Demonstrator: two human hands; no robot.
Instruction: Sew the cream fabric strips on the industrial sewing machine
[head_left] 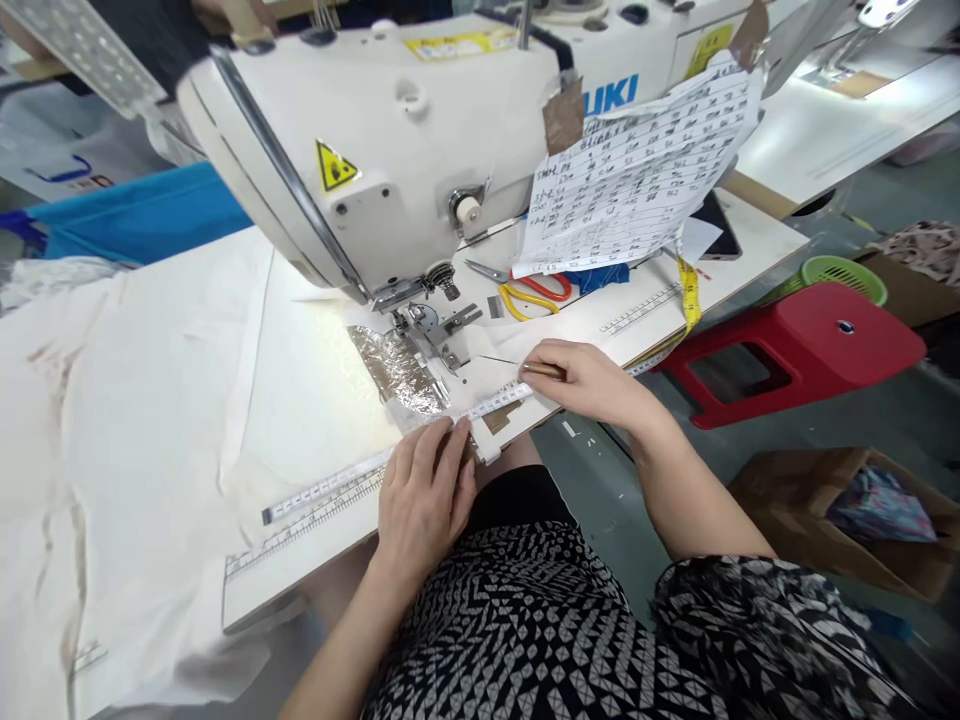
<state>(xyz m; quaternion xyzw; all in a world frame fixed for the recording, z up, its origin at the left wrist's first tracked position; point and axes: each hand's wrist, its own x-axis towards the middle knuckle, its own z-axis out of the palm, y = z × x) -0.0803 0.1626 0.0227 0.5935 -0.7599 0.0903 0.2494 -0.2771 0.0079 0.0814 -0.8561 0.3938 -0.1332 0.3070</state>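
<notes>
A white tape measure (322,490) lies along the front of the sewing table, over white fabric (165,400) and beside a printed ruler scale. My left hand (424,490) is closed at the table edge, its fingertips pressing the tape measure down. My right hand (589,385) grips an awl (546,371) by its wooden handle, the thin metal point directed left toward the presser foot (439,345). The fingertips of this hand also touch the tape measure. A white sewing machine (390,150) stands just beyond both hands.
Scissors (536,292) with red and yellow handles lie behind the needle area. A handwritten sheet (637,170) is taped to the machine. A yellow tape (689,295) hangs over the table edge. Right of the table are a red stool (840,340) and a cardboard box (787,500).
</notes>
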